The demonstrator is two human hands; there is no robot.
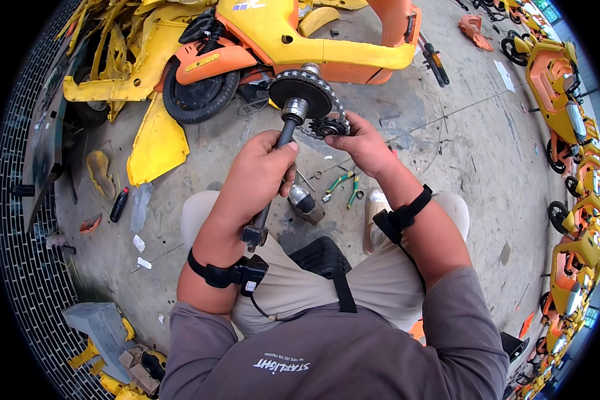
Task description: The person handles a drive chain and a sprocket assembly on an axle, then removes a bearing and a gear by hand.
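Dark metal shaft (287, 131) here, my left hand (259, 165) wrapped snugly round it, right hand (367, 150) pinching the small sprocket (328, 127) just right of it, yellow-orange scooter body (313, 48) sitting on the far side.

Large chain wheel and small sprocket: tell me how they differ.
The large chain wheel is much wider than the small sprocket.
The large chain wheel is at the far end of the rod gripped in the left hand; the small sprocket is held in the fingers of the right hand.
Both are dark, and the chain reaches both.
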